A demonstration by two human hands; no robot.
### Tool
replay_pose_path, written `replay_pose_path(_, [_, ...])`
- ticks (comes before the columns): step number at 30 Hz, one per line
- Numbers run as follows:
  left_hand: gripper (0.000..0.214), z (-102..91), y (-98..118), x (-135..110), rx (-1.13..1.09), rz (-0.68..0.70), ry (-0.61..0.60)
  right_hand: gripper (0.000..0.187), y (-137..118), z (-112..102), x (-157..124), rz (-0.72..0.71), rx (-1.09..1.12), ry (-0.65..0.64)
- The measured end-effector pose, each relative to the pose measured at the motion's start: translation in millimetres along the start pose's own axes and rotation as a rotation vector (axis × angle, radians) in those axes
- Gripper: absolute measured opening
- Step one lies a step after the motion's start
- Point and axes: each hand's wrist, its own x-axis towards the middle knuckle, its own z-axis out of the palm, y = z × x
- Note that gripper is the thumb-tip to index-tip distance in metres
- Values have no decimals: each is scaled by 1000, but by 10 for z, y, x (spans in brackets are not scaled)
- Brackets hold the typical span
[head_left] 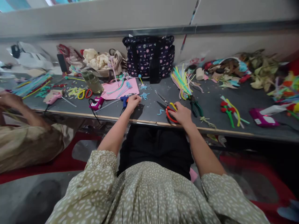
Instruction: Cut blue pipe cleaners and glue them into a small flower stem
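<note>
My right hand (pixel 183 114) is closed on the red and yellow handles of a pair of scissors (pixel 171 113), low over the table's front edge. The blades point away and to the left. My left hand (pixel 133 103) has its fingers drawn together beside a blue glue gun (pixel 124 100); what they hold, if anything, is hidden. Just right of that hand lie short blue fuzzy pieces (pixel 144 95), and a curled blue piece (pixel 160 112) rests near the scissors. Green-handled pliers (pixel 196 107) lie right of my right hand.
A dotted dark bag (pixel 149 56) stands against the wall. Pipe cleaners (pixel 182 82), a pink sheet (pixel 130 84), a bottle (pixel 92 81) and purple boxes (pixel 263 117) lie along the dark table (pixel 149 109). Another person's arm (pixel 21 107) is at the left.
</note>
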Motion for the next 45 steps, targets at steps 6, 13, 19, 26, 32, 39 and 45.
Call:
replay_pose_path(6, [8, -83, 17, 249, 514, 141, -22, 41, 154, 27, 232, -33, -4, -20])
replay_pose_path(13, [12, 54, 21, 501, 890, 230, -162, 41, 276, 41, 554, -124, 0, -25])
replay_pose_path(19, [13, 34, 84, 733, 653, 259, -100, 43, 291, 81, 797, -203, -26, -2])
replay_pose_path(26, [45, 277, 347, 722, 932, 743, -173, 45, 324, 191, 878, -233, -57, 18])
replay_pose_path(32, [58, 457, 268, 873, 1269, 731, -264, 45, 321, 206, 863, -251, -105, 6])
replay_pose_path(39, [41, 195, 69, 1131, 1105, 547, 3, 44, 376, 262, 871, 46, 223, 4])
replay_pose_path(45, [18, 165, 92, 1057, 900, 559, -11, 37, 311, 142, 906, 306, 1057, -211])
